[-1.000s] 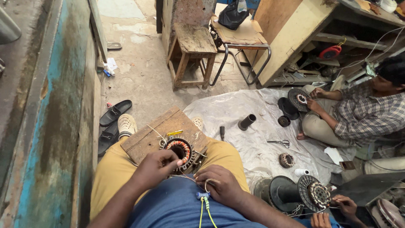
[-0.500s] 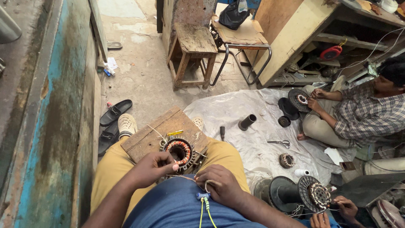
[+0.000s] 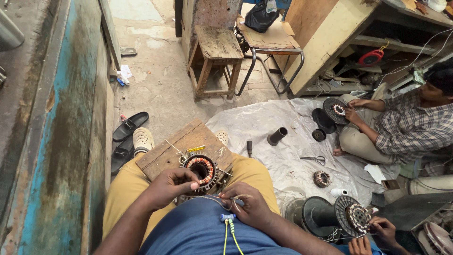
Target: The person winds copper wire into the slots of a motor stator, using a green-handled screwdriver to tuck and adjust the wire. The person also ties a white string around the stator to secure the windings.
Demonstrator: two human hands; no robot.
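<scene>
A round motor stator with copper windings (image 3: 202,169) rests on a wooden board (image 3: 171,150) across my lap. My left hand (image 3: 168,187) grips the stator's near-left rim. My right hand (image 3: 248,206) sits just right of it and pinches thin wire leads (image 3: 218,201) that run back toward the stator. A small yellow-handled tool (image 3: 196,148) lies on the board beyond the stator. Yellow and green cords (image 3: 229,229) hang down my blue shirt.
A grey sheet (image 3: 283,146) on the floor holds a black tube (image 3: 277,136), scissors (image 3: 312,159) and a small stator (image 3: 322,178). A seated person at the right (image 3: 401,127) handles a round part. Other hands (image 3: 377,229) work a stator at lower right. Wooden stool (image 3: 214,56), sandals (image 3: 130,126).
My left hand has shifted up onto the stator's rim, and my right hand has drawn the wire leads slightly right. The people nearby have barely moved.
</scene>
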